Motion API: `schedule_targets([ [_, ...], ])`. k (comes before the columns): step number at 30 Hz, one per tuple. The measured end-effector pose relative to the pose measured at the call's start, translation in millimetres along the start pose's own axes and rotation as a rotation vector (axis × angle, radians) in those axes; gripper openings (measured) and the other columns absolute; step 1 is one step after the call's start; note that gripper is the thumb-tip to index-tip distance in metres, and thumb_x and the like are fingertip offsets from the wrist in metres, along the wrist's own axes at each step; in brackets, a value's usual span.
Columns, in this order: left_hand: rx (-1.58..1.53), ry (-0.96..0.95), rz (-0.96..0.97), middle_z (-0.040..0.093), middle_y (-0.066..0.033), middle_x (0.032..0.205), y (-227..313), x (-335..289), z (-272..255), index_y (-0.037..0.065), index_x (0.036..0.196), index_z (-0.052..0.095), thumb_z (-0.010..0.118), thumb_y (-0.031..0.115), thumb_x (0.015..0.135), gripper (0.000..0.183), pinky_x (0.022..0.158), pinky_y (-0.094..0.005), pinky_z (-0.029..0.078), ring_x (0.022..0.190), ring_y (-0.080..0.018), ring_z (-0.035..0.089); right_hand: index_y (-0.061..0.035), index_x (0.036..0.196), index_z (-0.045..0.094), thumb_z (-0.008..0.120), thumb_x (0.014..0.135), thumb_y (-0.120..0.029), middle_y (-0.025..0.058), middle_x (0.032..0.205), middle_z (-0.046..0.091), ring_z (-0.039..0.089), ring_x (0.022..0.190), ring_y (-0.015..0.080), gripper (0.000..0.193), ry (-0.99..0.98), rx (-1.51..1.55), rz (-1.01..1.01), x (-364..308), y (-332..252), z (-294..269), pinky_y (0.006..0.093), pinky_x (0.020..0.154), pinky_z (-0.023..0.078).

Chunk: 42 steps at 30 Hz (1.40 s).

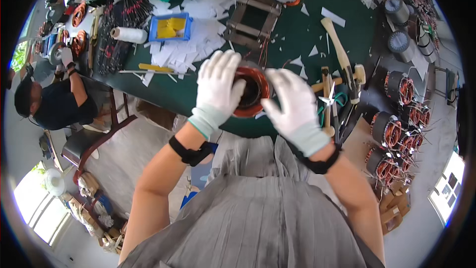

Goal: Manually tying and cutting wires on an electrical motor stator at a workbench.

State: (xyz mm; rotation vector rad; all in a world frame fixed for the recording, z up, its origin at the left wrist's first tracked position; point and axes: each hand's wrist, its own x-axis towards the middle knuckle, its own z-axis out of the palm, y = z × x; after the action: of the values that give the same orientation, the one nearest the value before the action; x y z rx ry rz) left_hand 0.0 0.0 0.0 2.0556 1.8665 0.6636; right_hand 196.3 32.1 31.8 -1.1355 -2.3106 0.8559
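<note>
Green table [292,34] lay below; apart, my left hand [218,87], grip unclear, and splayed right hand [295,101] flanked the stator [263,87], seemingly to steady it; scissors [328,99] and hammer [341,52] lay right of both, likely for reach.

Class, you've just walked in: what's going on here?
A gloved person works at the green table, left hand at the left side of a copper-wound ring, right hand at its right; exact contact is unclear. Scissors and a hammer lie to the right, a blue tray farther away. Another person appears at left.
</note>
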Motion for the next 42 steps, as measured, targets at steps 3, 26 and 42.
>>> schedule_targets([
  [3, 0.181, -0.056, 0.099, 0.047, -0.0185, 0.150, 14, -11, 20, 0.001, 0.148, 0.043, 0.056, 0.030, 0.088, 0.068, 0.116, -0.0546, 0.028, 0.141, -0.0382, 0.040, -0.0025, 0.135, 0.056, 0.069, 0.080, -0.022, 0.0239, 0.131, 0.055, 0.057, 0.116, 0.0421, 0.060, 0.122, -0.060, -0.124, 26, -7, 18, 0.0491, 0.099, 0.047],
  [26, -0.152, -0.488, 0.220, 0.050, -0.0229, 0.143, -14, 43, 6, -0.001, 0.141, 0.048, 0.064, 0.026, 0.079, 0.069, 0.117, -0.0534, 0.030, 0.139, -0.0387, 0.043, -0.0044, 0.137, 0.053, 0.061, 0.083, -0.019, 0.0242, 0.141, 0.052, 0.056, 0.118, 0.0413, 0.057, 0.238, -0.107, 0.123, 28, 4, 53, 0.0509, 0.103, 0.044],
  [42, 0.131, 0.041, -0.529, 0.062, -0.0124, 0.124, -211, 352, 92, 0.013, 0.120, 0.063, 0.070, 0.038, 0.085, 0.043, 0.094, -0.0513, 0.051, 0.115, -0.0359, 0.059, -0.0035, 0.122, 0.065, 0.063, 0.077, -0.004, 0.0151, 0.122, 0.064, 0.062, 0.114, 0.0334, 0.045, 0.239, -0.151, 0.194, 41, -9, 53, 0.0471, 0.100, 0.047],
])
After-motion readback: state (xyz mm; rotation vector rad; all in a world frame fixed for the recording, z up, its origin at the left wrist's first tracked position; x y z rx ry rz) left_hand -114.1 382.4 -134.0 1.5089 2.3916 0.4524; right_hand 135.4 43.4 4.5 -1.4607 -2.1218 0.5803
